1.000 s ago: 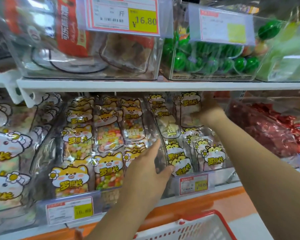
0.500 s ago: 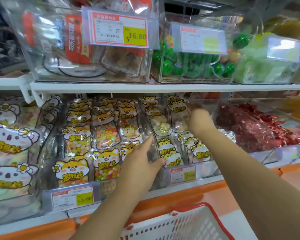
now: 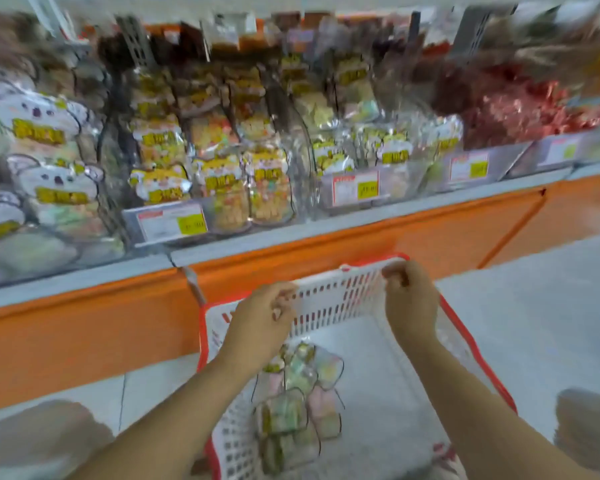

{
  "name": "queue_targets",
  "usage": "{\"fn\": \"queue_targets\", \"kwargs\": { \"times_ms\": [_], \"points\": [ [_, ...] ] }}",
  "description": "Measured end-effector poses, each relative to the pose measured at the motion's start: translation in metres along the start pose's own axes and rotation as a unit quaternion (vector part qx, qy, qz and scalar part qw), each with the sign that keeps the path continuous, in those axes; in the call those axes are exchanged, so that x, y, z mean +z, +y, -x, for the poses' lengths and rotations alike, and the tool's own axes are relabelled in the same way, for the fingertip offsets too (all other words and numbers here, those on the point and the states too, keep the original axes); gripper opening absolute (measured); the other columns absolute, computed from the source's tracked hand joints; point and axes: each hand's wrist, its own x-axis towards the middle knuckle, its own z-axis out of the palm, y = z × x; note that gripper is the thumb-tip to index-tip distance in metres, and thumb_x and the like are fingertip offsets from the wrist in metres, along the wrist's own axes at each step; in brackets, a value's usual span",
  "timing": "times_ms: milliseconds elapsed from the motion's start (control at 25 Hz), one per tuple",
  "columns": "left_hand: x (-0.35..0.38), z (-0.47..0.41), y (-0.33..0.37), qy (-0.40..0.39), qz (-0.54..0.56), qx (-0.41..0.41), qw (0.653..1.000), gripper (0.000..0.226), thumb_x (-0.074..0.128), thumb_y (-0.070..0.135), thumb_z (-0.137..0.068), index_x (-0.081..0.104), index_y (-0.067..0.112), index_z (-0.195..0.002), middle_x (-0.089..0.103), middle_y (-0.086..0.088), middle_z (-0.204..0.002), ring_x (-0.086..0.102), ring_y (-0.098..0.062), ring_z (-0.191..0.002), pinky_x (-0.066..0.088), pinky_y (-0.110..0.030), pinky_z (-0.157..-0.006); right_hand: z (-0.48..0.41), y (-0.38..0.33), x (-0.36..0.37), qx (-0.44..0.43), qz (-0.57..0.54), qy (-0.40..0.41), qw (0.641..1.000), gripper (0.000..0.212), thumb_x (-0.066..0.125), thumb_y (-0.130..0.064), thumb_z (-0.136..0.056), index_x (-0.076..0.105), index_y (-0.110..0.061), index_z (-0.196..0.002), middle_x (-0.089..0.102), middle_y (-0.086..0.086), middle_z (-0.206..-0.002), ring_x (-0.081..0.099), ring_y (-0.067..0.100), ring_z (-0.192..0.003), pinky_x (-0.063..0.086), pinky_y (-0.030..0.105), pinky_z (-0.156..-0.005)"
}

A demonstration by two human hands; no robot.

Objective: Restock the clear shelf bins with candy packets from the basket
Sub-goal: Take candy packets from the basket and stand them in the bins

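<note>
The left hand (image 3: 260, 320) hangs over the near-left part of the basket (image 3: 333, 297), fingers loosely curled with nothing seen in them; the right hand (image 3: 409, 299) is at the basket's far red rim, fingers curled tightly, but the blur hides whether it grips the rim or only hovers by it; below the left wrist a small heap of candy packets (image 3: 298, 393) lies on the white basket floor, pastel sweets showing through clear wrap; the basket stands on the pale floor (image 3: 534, 306) before an orange base panel (image 3: 84, 334); above it the clear shelf bins (image 3: 302, 161) hold upright rows of cartoon-labelled packets (image 3: 222, 181), with price tags (image 3: 172, 223) on their fronts; further right a bin holds red-wrapped sweets (image 3: 520, 105).
</note>
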Motion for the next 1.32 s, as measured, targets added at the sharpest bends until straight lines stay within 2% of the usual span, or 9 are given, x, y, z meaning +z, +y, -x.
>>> {"fn": "queue_targets", "kwargs": {
  "times_ms": [120,240,320,440,560,880,1000,1240,1320],
  "points": [
    [0.037,0.013,-0.048,-0.118,0.029,-0.183,0.975,0.041,0.055,0.022,-0.099,0.049,0.017,-0.139,0.047,0.001,-0.144,0.053,-0.014,-0.115,0.041,-0.025,-0.092,0.019,0.074,0.036,0.155,0.133,-0.307,0.930,0.034,0.041,-0.005,-0.096,0.061,-0.019,-0.119,0.064,0.006,-0.102,0.061,0.023,-0.079,0.054,0.036,-0.073],
    [0.069,0.010,-0.087,-0.155,0.035,-0.313,0.936,0.052,0.058,0.029,-0.097,0.041,0.016,-0.145,0.040,-0.005,-0.151,0.049,-0.024,-0.127,0.041,-0.027,-0.094,0.043,0.105,0.060,0.259,0.148,-0.433,0.851,0.044,0.050,-0.011,-0.096,0.045,-0.013,-0.140,0.051,0.002,-0.102,0.044,0.005,-0.067,0.044,0.025,-0.069],
    [0.084,0.006,-0.106,-0.145,0.056,-0.365,0.918,0.057,0.059,0.029,-0.095,0.037,0.019,-0.147,0.040,-0.005,-0.151,0.053,-0.018,-0.110,0.044,-0.029,-0.086,0.053,0.117,0.076,0.294,0.136,-0.434,0.841,0.056,0.060,-0.020,-0.094,0.037,-0.010,-0.144,0.054,0.006,-0.102,0.053,0.013,-0.076,0.043,0.026,-0.071],
    [0.101,-0.005,-0.126,-0.109,0.068,-0.414,0.901,0.058,0.059,0.030,-0.094,0.036,0.020,-0.147,0.048,-0.005,-0.143,0.053,-0.009,-0.085,0.042,-0.024,-0.063,0.058,0.125,0.109,0.360,0.056,-0.396,0.843,0.090,0.080,-0.037,-0.077,0.029,-0.013,-0.147,0.045,0.016,-0.140,0.050,0.027,-0.120,0.038,0.029,-0.086],
    [0.114,-0.014,-0.140,-0.077,0.097,-0.452,0.883,0.053,0.056,0.022,-0.094,0.040,0.021,-0.144,0.054,-0.007,-0.135,0.056,-0.018,-0.094,0.044,-0.026,-0.066,0.068,0.125,0.136,0.402,0.021,-0.343,0.849,0.116,0.092,-0.046,-0.054,0.025,-0.016,-0.143,0.038,0.018,-0.146,0.046,0.027,-0.125,0.042,0.036,-0.094],
    [0.139,-0.013,-0.160,-0.065,0.104,-0.485,0.866,0.040,0.053,0.025,-0.096,0.049,0.015,-0.135,0.059,-0.009,-0.116,0.054,-0.025,-0.094,0.042,-0.029,-0.075,0.090,0.134,0.151,0.325,0.152,-0.334,0.872,0.052,0.077,-0.051,-0.072,0.045,-0.019,-0.097,0.054,0.003,-0.094,0.056,0.020,-0.082,0.046,0.032,-0.065],
    [0.139,-0.012,-0.158,-0.052,0.109,-0.489,0.864,0.048,0.057,0.026,-0.093,0.046,0.013,-0.138,0.056,-0.013,-0.126,0.054,-0.027,-0.102,0.045,-0.030,-0.080,0.088,0.132,0.146,0.298,0.063,-0.326,0.895,0.035,0.075,-0.023,-0.080,0.043,-0.012,-0.087,0.047,0.003,-0.081,0.043,0.015,-0.066,0.033,0.028,-0.055],
    [0.134,-0.014,-0.153,-0.050,0.212,-0.484,0.847,0.094,0.080,0.040,-0.077,0.028,0.018,-0.151,0.043,-0.008,-0.149,0.044,-0.028,-0.133,0.038,-0.037,-0.104,0.070,0.130,0.114,0.431,-0.199,-0.351,0.807,0.033,0.068,0.009,-0.081,0.041,-0.010,-0.081,0.051,0.014,-0.082,0.055,0.025,-0.068,0.053,0.039,-0.064],
    [0.130,-0.017,-0.149,-0.056,0.204,-0.496,0.842,0.093,0.084,0.057,-0.064,0.046,0.017,-0.140,0.052,-0.007,-0.141,0.050,-0.028,-0.127,0.042,-0.039,-0.103,0.064,0.122,0.103,0.427,-0.241,-0.347,0.800,0.029,0.064,0.011,-0.084,0.043,-0.008,-0.081,0.055,0.015,-0.081,0.060,0.028,-0.070,0.057,0.039,-0.064]
  ]
}}
